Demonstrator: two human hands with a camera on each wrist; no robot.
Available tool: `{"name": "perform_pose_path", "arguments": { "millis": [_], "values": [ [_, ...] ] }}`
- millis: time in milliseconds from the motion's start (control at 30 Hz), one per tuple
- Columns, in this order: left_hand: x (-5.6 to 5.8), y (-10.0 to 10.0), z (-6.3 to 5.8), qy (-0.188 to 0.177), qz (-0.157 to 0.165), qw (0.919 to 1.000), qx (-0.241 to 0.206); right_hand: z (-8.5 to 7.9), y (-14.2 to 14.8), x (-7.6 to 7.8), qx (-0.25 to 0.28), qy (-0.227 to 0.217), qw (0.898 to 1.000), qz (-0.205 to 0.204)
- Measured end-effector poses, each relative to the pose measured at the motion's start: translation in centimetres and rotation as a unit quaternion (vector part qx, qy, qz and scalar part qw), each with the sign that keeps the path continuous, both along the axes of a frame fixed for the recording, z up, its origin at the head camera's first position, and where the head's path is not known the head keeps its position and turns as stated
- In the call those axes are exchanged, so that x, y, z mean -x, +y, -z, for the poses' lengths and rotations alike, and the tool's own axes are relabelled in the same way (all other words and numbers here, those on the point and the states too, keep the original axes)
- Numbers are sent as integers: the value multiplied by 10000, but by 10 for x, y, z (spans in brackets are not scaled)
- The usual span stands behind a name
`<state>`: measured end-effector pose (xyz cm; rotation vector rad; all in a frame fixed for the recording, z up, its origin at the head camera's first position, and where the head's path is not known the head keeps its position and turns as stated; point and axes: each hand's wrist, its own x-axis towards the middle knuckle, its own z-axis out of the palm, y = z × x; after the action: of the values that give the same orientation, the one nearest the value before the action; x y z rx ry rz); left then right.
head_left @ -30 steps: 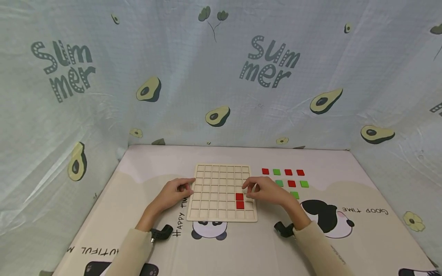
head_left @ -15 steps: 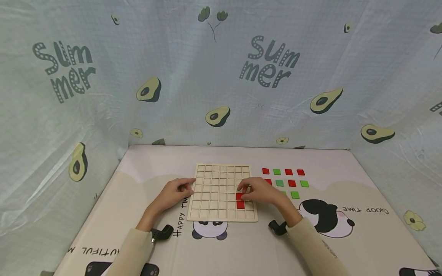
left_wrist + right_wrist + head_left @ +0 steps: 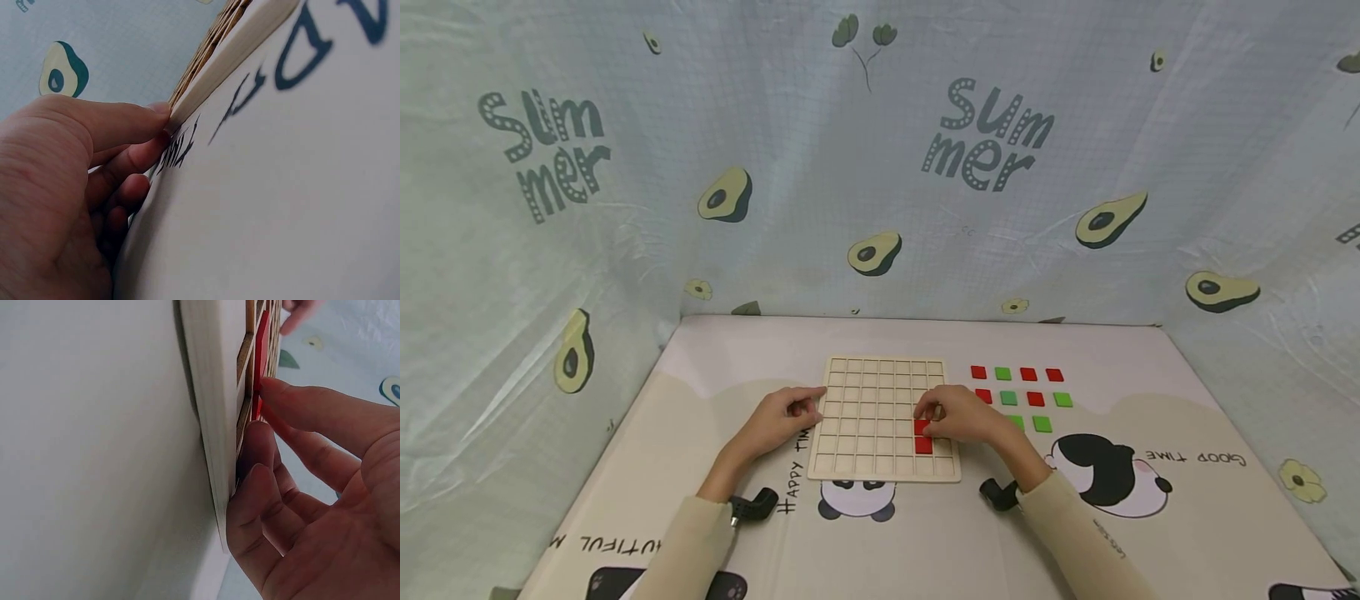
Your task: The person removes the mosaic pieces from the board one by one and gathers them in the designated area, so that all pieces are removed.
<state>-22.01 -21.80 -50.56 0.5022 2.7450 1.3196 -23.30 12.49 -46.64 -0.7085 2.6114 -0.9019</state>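
A pale wooden grid board (image 3: 861, 408) lies flat on the table. Two red square tiles sit in its right part, one behind the other. My right hand (image 3: 958, 414) has its thumb and index fingertips on the farther red tile (image 3: 920, 426), pinching it at its edges; the nearer tile (image 3: 922, 446) shows just below. In the right wrist view, the thumb (image 3: 287, 400) touches the red edge, and curled fingers hang by the board's side. My left hand (image 3: 778, 417) touches the board's left edge with extended index finger and thumb, spread apart along it.
Right of the board, loose red and green tiles (image 3: 1035, 398) lie in rough rows, several of them near my right hand. The table covering (image 3: 940, 550) carries printed animals and lettering. A hanging avocado-print cloth (image 3: 805, 167) encloses the back and sides.
My right hand has moved left, from beside the red tiles onto the farther one, uncovering more loose tiles at the right. My left hand has stayed at the board's edge.
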Motion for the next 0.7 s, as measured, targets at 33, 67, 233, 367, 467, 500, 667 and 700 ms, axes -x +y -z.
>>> {"name": "perform_pose_path", "arguments": {
  "millis": [33,67,233,367,467,500,667,700],
  "values": [
    [0,0,0,4,0,10000,11,0,0,0,-6,-8,10000,8],
    [0,0,0,9,1,10000,25,1,0,0,-7,-17,10000,10],
    [0,0,0,30,-6,10000,39,2,0,2,-9,-57,10000,-5],
    [0,0,1,25,-5,10000,8,3,0,3,12,-71,10000,-28],
    [0,0,1,8,-4,10000,-1,3,1,2,23,-85,10000,-36],
    [0,0,1,4,-6,10000,-3,3,1,2,29,-78,10000,-43],
    [0,0,1,39,-32,10000,23,2,0,1,74,-99,9999,-14],
    [0,0,1,43,-35,10000,29,2,-1,1,80,-101,9999,-4]
  ]
}}
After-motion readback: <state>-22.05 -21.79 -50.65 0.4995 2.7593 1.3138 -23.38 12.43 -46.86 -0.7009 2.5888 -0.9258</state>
